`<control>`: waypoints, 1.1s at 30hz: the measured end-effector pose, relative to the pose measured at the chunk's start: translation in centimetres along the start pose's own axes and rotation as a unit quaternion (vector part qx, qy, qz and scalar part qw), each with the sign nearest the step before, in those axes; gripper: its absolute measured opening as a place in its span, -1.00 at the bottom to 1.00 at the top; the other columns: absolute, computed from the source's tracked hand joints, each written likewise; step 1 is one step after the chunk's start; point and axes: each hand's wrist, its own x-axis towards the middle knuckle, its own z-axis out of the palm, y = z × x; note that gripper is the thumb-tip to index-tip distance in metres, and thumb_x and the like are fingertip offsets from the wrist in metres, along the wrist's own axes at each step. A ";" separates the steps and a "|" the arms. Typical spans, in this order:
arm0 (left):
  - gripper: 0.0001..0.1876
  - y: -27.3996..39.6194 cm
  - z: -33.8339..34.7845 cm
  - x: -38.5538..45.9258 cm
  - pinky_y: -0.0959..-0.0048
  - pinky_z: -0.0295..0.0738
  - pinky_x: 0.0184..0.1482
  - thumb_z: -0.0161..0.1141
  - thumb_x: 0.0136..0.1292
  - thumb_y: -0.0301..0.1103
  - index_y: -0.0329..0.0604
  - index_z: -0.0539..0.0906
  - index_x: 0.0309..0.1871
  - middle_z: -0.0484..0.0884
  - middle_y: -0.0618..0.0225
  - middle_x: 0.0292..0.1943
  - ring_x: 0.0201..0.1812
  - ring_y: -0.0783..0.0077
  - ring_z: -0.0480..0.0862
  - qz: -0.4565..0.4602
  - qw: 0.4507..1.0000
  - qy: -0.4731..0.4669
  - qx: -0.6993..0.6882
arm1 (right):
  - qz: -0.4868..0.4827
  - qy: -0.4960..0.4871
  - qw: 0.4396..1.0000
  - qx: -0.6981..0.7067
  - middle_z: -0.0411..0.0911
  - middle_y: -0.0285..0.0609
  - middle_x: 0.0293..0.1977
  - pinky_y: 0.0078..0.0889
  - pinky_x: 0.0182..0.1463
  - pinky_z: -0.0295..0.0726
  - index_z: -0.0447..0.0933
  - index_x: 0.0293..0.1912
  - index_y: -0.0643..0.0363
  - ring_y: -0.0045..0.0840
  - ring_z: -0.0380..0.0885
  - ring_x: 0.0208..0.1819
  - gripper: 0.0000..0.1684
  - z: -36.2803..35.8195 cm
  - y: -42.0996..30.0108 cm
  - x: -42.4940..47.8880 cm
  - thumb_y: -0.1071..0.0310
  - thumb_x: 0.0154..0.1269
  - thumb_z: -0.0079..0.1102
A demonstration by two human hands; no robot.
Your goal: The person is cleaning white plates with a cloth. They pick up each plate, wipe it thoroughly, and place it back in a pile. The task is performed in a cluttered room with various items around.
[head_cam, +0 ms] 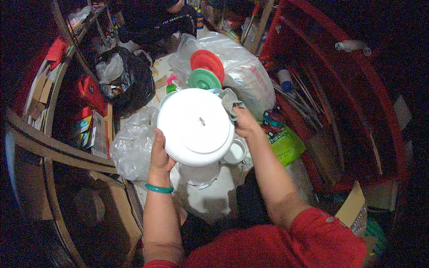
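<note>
A round white plastic lid or shallow container (pixel 197 134), bright with glare, is raised before me with a small mark at its middle. My left hand (pixel 162 154) grips its lower left edge, thumb up. At its right edge is my right hand (pixel 244 122), holding a grey-green cloth (pixel 230 102) against the rim. Beyond it lie a green round lid (pixel 203 79) and a red round lid (pixel 207 63), partly overlapping. Under the white piece a clear container (pixel 199 174) shows in part, beside a small round container (pixel 235 152).
A large clear plastic bag (pixel 249 73) stands behind; another (pixel 134 147) lies left. A pink-and-green spray bottle (pixel 171 85), a black garbage bag (pixel 134 80) and a bright green bag (pixel 285 144) surround the work surface. Shelves flank both sides. Another person (pixel 164 23) is across.
</note>
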 end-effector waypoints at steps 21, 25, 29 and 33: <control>-0.53 -2.1 1.3 1.3 0.35 0.44 -0.02 0.00 0.31 -0.18 -0.37 0.31 0.14 0.49 0.12 -0.01 -0.05 0.30 0.53 0.187 0.942 0.173 0.217 | 0.122 0.061 0.991 0.016 0.33 -0.09 0.12 -0.17 0.12 0.33 0.19 0.20 0.21 -0.36 0.34 0.11 -0.43 6.8 5.0 -3.0 0.03 0.35 -0.30; -0.66 -3.0 3.5 0.6 0.47 0.47 -0.25 0.07 0.25 -0.22 -0.40 0.53 -0.14 0.60 0.26 -0.26 -0.28 0.44 0.58 0.153 0.878 0.177 0.419 | 0.142 -0.025 0.985 0.099 0.36 -0.11 0.07 -0.27 0.13 0.41 0.18 0.19 0.19 -0.37 0.41 0.05 -0.51 5.8 7.2 -2.5 0.10 0.42 -0.36; -0.71 -3.7 3.8 0.6 0.41 0.49 -0.21 0.15 0.18 -0.32 -0.33 0.55 -0.10 0.62 0.08 -0.27 -0.27 0.28 0.63 0.178 0.808 0.049 0.560 | 0.141 -0.056 0.978 0.141 0.38 -0.08 0.02 -0.23 0.14 0.37 0.26 0.10 0.22 -0.36 0.41 0.03 -0.50 6.4 7.4 -2.9 0.04 0.42 -0.37; -0.65 -3.7 3.0 1.1 0.32 0.48 -0.06 0.22 0.10 -0.41 -0.29 0.51 -0.02 0.57 -0.01 -0.13 -0.10 0.07 0.59 0.266 0.724 0.013 0.636 | 0.136 -0.066 0.981 0.117 0.38 -0.09 0.03 -0.27 0.13 0.41 0.24 0.12 0.21 -0.36 0.42 0.03 -0.49 6.9 5.3 -3.9 0.03 0.43 -0.39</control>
